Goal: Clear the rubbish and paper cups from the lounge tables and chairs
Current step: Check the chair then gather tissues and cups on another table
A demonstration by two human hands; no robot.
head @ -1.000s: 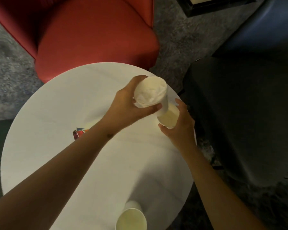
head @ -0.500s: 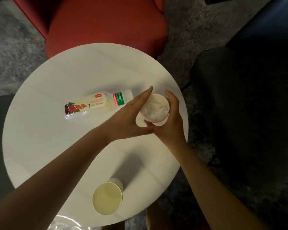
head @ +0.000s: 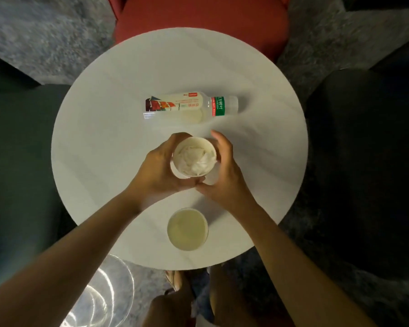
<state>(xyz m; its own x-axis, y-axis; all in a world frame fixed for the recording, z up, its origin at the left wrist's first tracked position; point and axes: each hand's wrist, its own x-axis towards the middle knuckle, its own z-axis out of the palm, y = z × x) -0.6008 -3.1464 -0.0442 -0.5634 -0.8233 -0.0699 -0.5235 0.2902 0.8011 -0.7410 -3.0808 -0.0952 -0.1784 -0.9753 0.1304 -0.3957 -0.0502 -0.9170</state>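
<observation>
left hand (head: 156,172) | right hand (head: 224,171) — both curled round paper cup (head: 177,172) of crumpled tissue (head: 195,158) | smooth round table (head: 104,138)

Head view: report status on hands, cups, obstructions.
Gripping tissue-stuffed cup: left hand, right hand. On table: empty cup upright, bottle lying. Nothing blocking.

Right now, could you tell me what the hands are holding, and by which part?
The left hand and right hand hold the tissue-filled paper cup by its sides.
</observation>
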